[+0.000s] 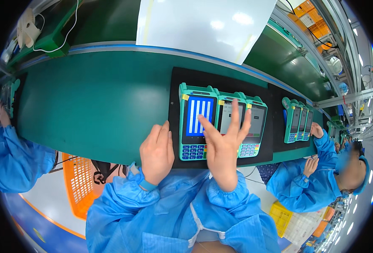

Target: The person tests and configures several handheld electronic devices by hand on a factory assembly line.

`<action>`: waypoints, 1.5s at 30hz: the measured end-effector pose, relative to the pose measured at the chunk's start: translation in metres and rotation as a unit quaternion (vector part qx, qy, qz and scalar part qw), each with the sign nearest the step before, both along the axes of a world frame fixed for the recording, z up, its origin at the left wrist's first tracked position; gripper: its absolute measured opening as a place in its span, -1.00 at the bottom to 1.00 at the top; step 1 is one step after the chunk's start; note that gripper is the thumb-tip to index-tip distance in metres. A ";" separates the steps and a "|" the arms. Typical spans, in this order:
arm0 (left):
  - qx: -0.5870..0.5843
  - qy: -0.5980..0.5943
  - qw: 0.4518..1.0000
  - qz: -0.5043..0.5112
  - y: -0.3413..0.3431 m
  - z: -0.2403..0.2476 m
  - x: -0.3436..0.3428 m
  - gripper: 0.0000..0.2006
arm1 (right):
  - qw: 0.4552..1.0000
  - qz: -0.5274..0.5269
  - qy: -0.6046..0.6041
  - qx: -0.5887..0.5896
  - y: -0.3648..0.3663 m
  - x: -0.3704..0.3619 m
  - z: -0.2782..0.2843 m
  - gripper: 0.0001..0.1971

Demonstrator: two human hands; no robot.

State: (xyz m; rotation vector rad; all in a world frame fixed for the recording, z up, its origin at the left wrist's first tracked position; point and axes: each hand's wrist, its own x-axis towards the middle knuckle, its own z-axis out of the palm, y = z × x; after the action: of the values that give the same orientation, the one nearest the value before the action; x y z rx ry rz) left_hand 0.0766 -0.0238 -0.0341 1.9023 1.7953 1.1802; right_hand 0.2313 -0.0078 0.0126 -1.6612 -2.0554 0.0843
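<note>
Three green handheld payment terminals stand side by side on a black mat. The left terminal shows white vertical bars on a blue screen. The middle terminal and the right terminal have greyish screens, partly covered by my fingers. My right hand is over the terminals with its fingers spread; one fingertip is at the left terminal's screen, though contact is hard to confirm. My left hand rests just left of that terminal, fingers stretched out and holding nothing visible. Small yellow stickers mark the terminals' upper left corners.
The green bench extends left and right. A co-worker sits at right by more terminals; another person's sleeve shows at far left. An orange basket is below the bench edge. A white board stands behind.
</note>
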 end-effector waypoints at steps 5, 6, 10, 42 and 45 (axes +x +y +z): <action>-0.003 -0.010 1.000 -0.012 0.001 -0.001 -0.001 -0.75 | 0.999 0.030 -0.004 0.011 -0.003 -0.024 -0.001 -0.61; -0.005 -0.019 1.000 -0.013 0.001 -0.001 -0.001 -0.75 | 0.999 0.036 0.006 0.011 -0.005 -0.027 -0.001 -0.59; -0.005 -0.080 0.996 -0.028 -0.002 -0.008 -0.006 -0.73 | 0.994 0.109 0.012 0.000 -0.018 -0.041 -0.007 -0.63; -0.016 -0.259 0.966 -0.005 -0.015 -0.011 -0.094 -0.90 | 0.998 0.012 -0.051 0.030 0.030 0.089 -0.046 -0.53; -0.014 -0.261 0.965 -0.005 -0.015 -0.014 -0.094 -0.90 | 0.996 -0.038 -0.062 0.043 0.031 0.122 -0.050 -0.53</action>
State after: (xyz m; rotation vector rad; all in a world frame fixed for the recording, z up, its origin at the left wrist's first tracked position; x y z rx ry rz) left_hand -0.0172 -0.0388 -0.0484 1.4017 1.4979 1.4709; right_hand 0.3531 0.0232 -0.0377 -1.7280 -2.0523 -0.1352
